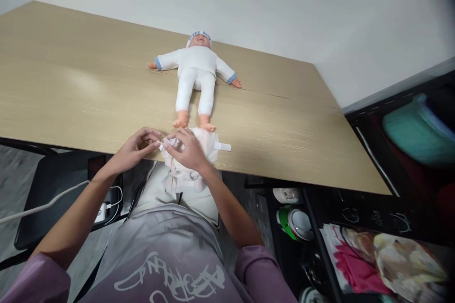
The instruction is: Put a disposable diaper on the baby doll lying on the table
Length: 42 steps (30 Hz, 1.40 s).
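A white diaper (pixel 209 144) lies over the table's near edge, its lower part hanging down above the lap. One white tab (pixel 223 147) sticks out flat on its right side. At its left side, my left hand (pixel 137 148) pinches the other tab with thumb and fingertips. My right hand (pixel 186 150) rests over the diaper's left half, thumb and fingertips closed on its material close to the same tab. Just beyond the diaper, a baby doll (pixel 197 71) in white clothes and a lettered cap lies on its back, arms spread, feet toward me.
The wooden table (pixel 88 99) reaches back to a pale wall. A black chair (pixel 53 199) with a white cable and charger (pixel 101 213) stands at left. On the right, a dark shelf holds a green-and-white container (pixel 296 222), a pink cloth (pixel 359 270) and a teal basin (pixel 419 130).
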{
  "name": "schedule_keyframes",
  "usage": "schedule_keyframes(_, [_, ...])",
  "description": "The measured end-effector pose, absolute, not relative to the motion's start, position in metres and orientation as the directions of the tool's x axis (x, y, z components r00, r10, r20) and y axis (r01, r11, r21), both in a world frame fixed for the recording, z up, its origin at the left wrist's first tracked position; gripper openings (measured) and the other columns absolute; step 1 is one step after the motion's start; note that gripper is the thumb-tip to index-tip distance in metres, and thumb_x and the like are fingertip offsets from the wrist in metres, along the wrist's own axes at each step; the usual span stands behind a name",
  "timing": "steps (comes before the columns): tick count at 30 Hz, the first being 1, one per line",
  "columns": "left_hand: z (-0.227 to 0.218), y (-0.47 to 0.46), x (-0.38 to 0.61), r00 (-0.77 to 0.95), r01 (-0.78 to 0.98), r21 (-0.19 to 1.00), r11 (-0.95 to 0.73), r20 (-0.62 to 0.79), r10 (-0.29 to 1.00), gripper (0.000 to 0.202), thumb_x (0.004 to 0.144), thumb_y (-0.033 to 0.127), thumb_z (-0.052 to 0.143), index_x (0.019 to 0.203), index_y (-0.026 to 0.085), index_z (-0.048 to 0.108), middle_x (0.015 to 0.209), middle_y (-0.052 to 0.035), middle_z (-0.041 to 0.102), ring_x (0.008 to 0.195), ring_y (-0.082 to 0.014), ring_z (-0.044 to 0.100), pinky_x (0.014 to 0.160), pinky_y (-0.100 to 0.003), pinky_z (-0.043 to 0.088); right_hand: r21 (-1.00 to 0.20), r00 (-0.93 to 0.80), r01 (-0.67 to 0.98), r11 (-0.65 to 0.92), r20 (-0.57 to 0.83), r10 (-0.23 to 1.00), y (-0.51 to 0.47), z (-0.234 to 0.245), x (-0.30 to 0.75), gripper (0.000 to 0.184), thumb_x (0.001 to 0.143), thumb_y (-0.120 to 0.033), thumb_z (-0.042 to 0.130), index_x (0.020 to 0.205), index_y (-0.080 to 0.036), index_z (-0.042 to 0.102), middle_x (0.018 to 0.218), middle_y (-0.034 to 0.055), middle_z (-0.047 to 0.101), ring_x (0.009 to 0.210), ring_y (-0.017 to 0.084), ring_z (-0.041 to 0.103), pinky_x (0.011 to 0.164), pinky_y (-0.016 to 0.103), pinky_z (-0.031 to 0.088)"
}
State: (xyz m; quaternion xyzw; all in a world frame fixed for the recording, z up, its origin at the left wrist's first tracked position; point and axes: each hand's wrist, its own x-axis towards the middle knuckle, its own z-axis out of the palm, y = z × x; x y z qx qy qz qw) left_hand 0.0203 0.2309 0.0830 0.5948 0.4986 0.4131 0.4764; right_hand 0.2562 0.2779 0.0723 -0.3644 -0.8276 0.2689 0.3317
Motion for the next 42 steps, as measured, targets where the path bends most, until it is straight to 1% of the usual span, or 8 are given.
schedule_keyframes(7, [0.079,0.230,0.018,0.141,0.206,0.976,-0.068,0.040,0.989,0.050,0.098,0.061,0.089,0.127,0.022,0.074,0.111,-0.0095,0.079,0.102,-0.0242,0.074,0.093,-0.039,0.062,-0.715,-0.478,0.403,0.571,0.368,0.798,0.280,0.067,0.258,0.013,0.111,-0.034,0.073,0.104,-0.023,0.077,0.110,0.0051,0.076,0.117,0.025,0.071,0.111,0.041,0.059])
schedule_keyframes(16, [0.079,0.224,0.017,0.121,0.252,0.965,-0.078,0.048,0.991,0.051,0.099,0.064,0.087,0.126,0.022,0.082,0.131,-0.0132,0.084,0.118,-0.0274,0.077,0.108,-0.041,0.063,-0.811,-0.384,0.223,0.541,0.437,0.813,0.284,0.054,0.257,0.017,0.109,-0.038,0.071,0.098,-0.026,0.066,0.103,0.0028,0.072,0.099,0.023,0.071,0.094,0.040,0.061])
schedule_keyframes(20, [0.079,0.219,0.014,0.015,0.316,0.948,-0.040,0.038,0.999,0.050,0.099,0.068,0.084,0.123,0.024,0.084,0.128,-0.0107,0.085,0.115,-0.0274,0.077,0.104,-0.039,0.062,-0.799,-0.370,0.206,0.566,0.472,0.800,0.282,0.058,0.259,0.017,0.110,-0.042,0.073,0.114,-0.026,0.071,0.119,0.0071,0.076,0.118,0.026,0.073,0.109,0.044,0.061])
schedule_keyframes(24, [0.077,0.215,0.010,-0.122,0.433,0.901,0.003,0.056,0.991,0.051,0.099,0.073,0.079,0.115,0.024,0.081,0.116,-0.0081,0.085,0.100,-0.0259,0.076,0.087,-0.035,0.060,-0.770,-0.359,0.274,0.576,0.473,0.804,0.280,0.062,0.257,0.028,0.111,-0.043,0.075,0.133,-0.028,0.069,0.139,0.0099,0.075,0.139,0.028,0.068,0.126,0.048,0.055])
schedule_keyframes(27, [0.075,0.215,0.007,-0.150,0.552,0.834,-0.015,0.117,0.982,0.046,0.104,0.068,0.073,0.118,0.025,0.078,0.114,-0.0065,0.084,0.091,-0.0239,0.074,0.083,-0.036,0.057,-0.738,-0.294,0.338,0.584,0.506,0.811,0.279,0.062,0.255,0.029,0.112,-0.036,0.072,0.138,-0.025,0.068,0.140,0.0117,0.074,0.139,0.028,0.067,0.127,0.047,0.054])
schedule_keyframes(32, [0.075,0.217,0.005,-0.176,0.778,0.628,0.018,0.190,0.966,0.034,0.109,0.049,0.063,0.131,0.025,0.072,0.109,-0.0037,0.083,0.088,-0.0244,0.074,0.114,-0.053,0.048,-0.614,-0.330,0.576,0.539,0.428,0.841,0.266,0.066,0.264,0.030,0.116,-0.032,0.062,0.142,-0.021,0.072,0.141,0.0136,0.076,0.137,0.032,0.067,0.126,0.051,0.052])
schedule_keyframes(35, [0.075,0.216,0.004,-0.134,0.867,0.498,0.016,0.203,0.970,0.032,0.107,0.040,0.061,0.132,0.025,0.073,0.108,-0.0068,0.081,0.104,-0.0321,0.073,0.116,-0.058,0.042,-0.513,-0.405,0.693,0.507,0.306,0.862,0.250,0.068,0.276,0.041,0.117,-0.036,0.059,0.153,-0.020,0.071,0.151,0.0157,0.073,0.144,0.035,0.064,0.129,0.054,0.051])
schedule_keyframes(42, [0.084,0.259,0.019,0.062,0.939,0.304,-0.162,0.315,0.947,0.045,0.099,0.022,0.063,0.144,0.022,0.069,0.151,-0.0195,0.068,0.138,-0.0450,0.058,0.117,-0.064,0.046,-0.419,-0.460,0.755,0.505,0.210,0.863,0.228,0.058,0.286,0.067,0.121,-0.048,0.048,0.183,-0.022,0.041,0.190,0.0121,0.039,0.179,0.032,0.031,0.148,0.060,0.026])
